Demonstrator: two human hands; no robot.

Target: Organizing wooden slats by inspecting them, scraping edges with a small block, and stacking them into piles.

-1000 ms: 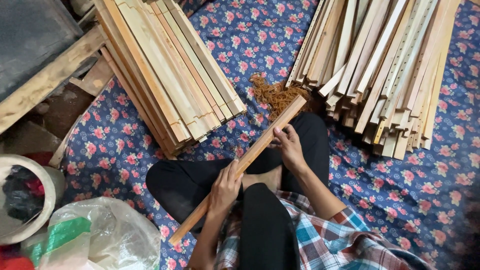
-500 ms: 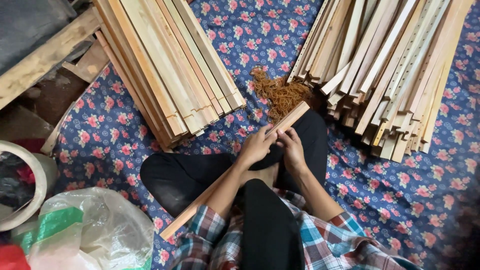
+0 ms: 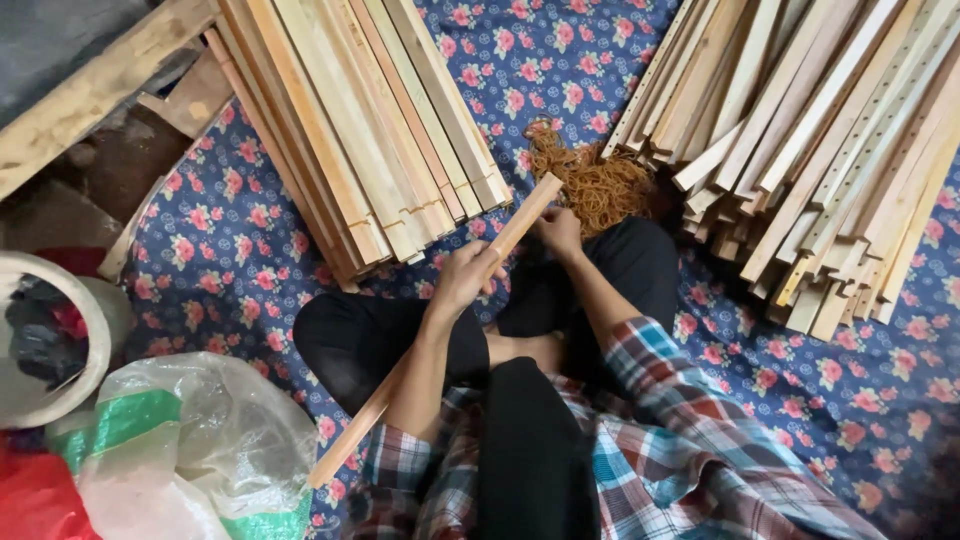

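Both hands are closing on one long wooden slat (image 3: 440, 325): the left hand (image 3: 462, 277) is wrapping around it partway along its length, and the right hand (image 3: 557, 229) is gripping it just below its upper end, fingers curled over the wood. That slat is lying diagonally across the person's lap, its top end pointing toward the gap between the two stacks of wood and its lower end reaching down past the left knee toward the plastic bag (image 3: 195, 445) at the bottom left of the cloth. The person is sitting cross-legged in black trousers and a plaid shirt (only the sleeves and lap are showing).

Just beyond the slat's upper end, a tangle of orange-brown string (image 3: 592, 182) is lying on the floral cloth (image 3: 235, 255), touching the right knee. To the left of it, a neat stack of long wooden slats (image 3: 365, 125) is running from the top edge down toward the left knee. To the right, a looser pile of slats (image 3: 820, 150), several with rows of small holes, is spreading toward the top right corner. A rough plank (image 3: 95, 90) is lying past the cloth's left edge, and a white bucket (image 3: 40, 350) holding dark rags is standing near the bottom left, beside the clear bag with green stripes.
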